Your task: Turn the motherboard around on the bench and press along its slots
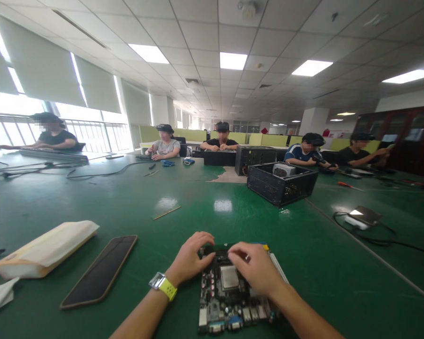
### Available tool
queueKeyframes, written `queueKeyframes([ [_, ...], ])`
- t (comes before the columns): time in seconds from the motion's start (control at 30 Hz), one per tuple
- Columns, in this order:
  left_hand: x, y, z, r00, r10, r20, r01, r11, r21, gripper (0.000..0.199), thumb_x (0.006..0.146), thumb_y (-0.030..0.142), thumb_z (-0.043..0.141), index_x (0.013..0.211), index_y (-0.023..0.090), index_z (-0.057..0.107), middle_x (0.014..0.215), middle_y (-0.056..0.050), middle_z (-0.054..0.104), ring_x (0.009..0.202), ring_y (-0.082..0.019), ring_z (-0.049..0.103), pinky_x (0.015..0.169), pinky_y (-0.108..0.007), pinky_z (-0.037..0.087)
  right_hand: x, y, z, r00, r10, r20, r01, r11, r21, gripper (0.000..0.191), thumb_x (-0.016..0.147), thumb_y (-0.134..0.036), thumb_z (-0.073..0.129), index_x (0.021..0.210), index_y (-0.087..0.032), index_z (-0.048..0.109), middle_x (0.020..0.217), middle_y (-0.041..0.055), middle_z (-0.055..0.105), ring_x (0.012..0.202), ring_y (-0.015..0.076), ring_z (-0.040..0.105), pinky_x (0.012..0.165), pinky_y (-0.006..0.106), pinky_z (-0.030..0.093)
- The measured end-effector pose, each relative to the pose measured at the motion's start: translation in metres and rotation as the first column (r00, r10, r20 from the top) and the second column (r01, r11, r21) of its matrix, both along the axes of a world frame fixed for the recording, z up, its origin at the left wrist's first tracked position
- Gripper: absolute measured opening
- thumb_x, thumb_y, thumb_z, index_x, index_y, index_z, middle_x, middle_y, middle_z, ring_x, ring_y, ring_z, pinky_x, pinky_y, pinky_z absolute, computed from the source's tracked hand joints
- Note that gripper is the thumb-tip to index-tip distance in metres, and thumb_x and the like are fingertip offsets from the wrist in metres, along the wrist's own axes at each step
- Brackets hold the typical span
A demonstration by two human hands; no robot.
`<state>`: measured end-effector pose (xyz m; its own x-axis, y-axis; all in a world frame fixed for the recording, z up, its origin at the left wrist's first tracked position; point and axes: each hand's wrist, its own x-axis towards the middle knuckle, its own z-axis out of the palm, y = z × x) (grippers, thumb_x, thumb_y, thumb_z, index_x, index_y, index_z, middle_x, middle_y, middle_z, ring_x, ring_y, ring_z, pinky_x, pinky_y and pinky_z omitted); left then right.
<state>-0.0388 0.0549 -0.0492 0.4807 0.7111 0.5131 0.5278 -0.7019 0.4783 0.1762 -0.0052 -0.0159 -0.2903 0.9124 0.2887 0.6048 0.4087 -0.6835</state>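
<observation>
curling over the motherboard, left hand and right hand are working apart, grip unclear from here; the processor is apparently sitting in place, its top uncovered.

Motherboard lies flat on green tabletop — dark board, square silver processor exposed near the middle, blue connector on the near edge, far part partly hidden.
</observation>
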Motion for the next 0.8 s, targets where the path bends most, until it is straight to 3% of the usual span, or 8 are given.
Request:
queueKeyframes([
  [0.07, 0.0, 0.0, -0.001, 0.999, 0.012, -0.031, -0.013, 1.0, -0.022, 0.019, 0.076, 0.018, 0.062, 0.094, 0.021, 0.059, 0.105, -0.005, 0.062, 0.099, -0.022, 0.056, 0.089, -0.035, 0.045, 0.017, 0.019, -0.007, 0.985, -0.162, 0.057, 0.155, 0.982, 0.112, 0.029, 0.085, -0.033, 0.05, 0.104, -0.02, 0.067, 0.105, 0.0055, 0.068, 0.1, 0.0191, 0.058, 0.089, 0.03, 0.041],
  [0.17, -0.001, 0.001, -0.004, 0.994, 0.05, -0.097, -0.057, 0.996, -0.065, 0.021, 0.076, 0.017, 0.06, 0.096, 0.022, 0.058, 0.093, -0.002, 0.062, 0.086, -0.02, 0.058, 0.08, -0.032, 0.047, 0.036, 0.042, -0.025, 0.974, -0.193, 0.122, 0.178, 0.977, 0.119, 0.038, 0.084, -0.033, 0.052, 0.117, -0.018, 0.061, 0.121, 0.008, 0.061, 0.116, 0.0199, 0.05, 0.101, 0.032, 0.034],
  [0.43, 0.0, 0.004, -0.005, 0.985, 0.106, -0.14, -0.117, 0.99, -0.077, 0.023, 0.081, 0.024, 0.058, 0.104, 0.023, 0.058, 0.096, -0.003, 0.065, 0.089, -0.02, 0.06, 0.081, -0.031, 0.047, 0.037, 0.049, -0.049, 0.968, -0.207, 0.14, 0.202, 0.978, 0.044, 0.031, 0.086, -0.035, 0.048, 0.108, -0.021, 0.066, 0.109, 0.0045, 0.067, 0.103, 0.0183, 0.057, 0.094, 0.03, 0.038],
  [0.53, -0.022, 0.008, 0.009, 0.943, 0.271, -0.194, -0.274, 0.962, 0.015, 0.033, 0.084, 0.032, 0.055, 0.115, 0.02, 0.058, 0.11, -0.008, 0.065, 0.104, -0.024, 0.057, 0.091, -0.036, 0.043, 0.038, 0.051, -0.05, 0.969, -0.213, 0.126, 0.21, 0.977, 0.041, 0.034, 0.085, -0.036, 0.049, 0.111, -0.02, 0.064, 0.11, 0.0052, 0.067, 0.104, 0.0193, 0.057, 0.094, 0.031, 0.038],
  [0.6, -0.055, 0.007, 0.02, 0.821, 0.507, -0.264, -0.508, 0.859, 0.068, 0.045, 0.085, 0.038, 0.051, 0.123, 0.014, 0.054, 0.12, -0.015, 0.061, 0.111, -0.031, 0.054, 0.094, -0.042, 0.041, 0.038, 0.052, -0.052, 0.969, -0.219, 0.115, 0.216, 0.976, 0.043, 0.034, 0.085, -0.036, 0.05, 0.112, -0.021, 0.064, 0.109, 0.0054, 0.067, 0.103, 0.0198, 0.057, 0.094, 0.031, 0.038],
  [0.67, -0.097, 0.002, 0.028, 0.578, 0.736, -0.353, -0.766, 0.639, 0.077, 0.06, 0.084, 0.048, 0.046, 0.13, 0.008, 0.048, 0.123, -0.022, 0.057, 0.11, -0.04, 0.053, 0.087, -0.05, 0.043, 0.038, 0.052, -0.053, 0.968, -0.224, 0.109, 0.22, 0.974, 0.047, 0.035, 0.084, -0.036, 0.05, 0.112, -0.021, 0.063, 0.109, 0.0053, 0.067, 0.103, 0.0199, 0.057, 0.093, 0.031, 0.039],
  [0.73, -0.14, -0.005, 0.03, 0.401, 0.796, -0.453, -0.889, 0.457, 0.017, 0.078, 0.078, 0.065, 0.045, 0.131, 0.007, 0.046, 0.125, -0.026, 0.054, 0.109, -0.047, 0.051, 0.081, -0.054, 0.044, 0.037, 0.052, -0.053, 0.967, -0.227, 0.115, 0.222, 0.974, 0.051, 0.034, 0.084, -0.036, 0.05, 0.112, -0.021, 0.064, 0.108, 0.0049, 0.067, 0.102, 0.02, 0.057, 0.093, 0.031, 0.039],
  [0.8, -0.172, -0.01, 0.026, 0.33, 0.785, -0.524, -0.935, 0.347, -0.069, 0.089, 0.072, 0.073, 0.046, 0.133, 0.009, 0.043, 0.128, -0.027, 0.051, 0.111, -0.048, 0.05, 0.08, -0.054, 0.043, 0.037, 0.051, -0.052, 0.966, -0.228, 0.122, 0.222, 0.973, 0.055, 0.033, 0.084, -0.036, 0.05, 0.111, -0.022, 0.064, 0.108, 0.0046, 0.067, 0.102, 0.0202, 0.057, 0.093, 0.032, 0.038],
])
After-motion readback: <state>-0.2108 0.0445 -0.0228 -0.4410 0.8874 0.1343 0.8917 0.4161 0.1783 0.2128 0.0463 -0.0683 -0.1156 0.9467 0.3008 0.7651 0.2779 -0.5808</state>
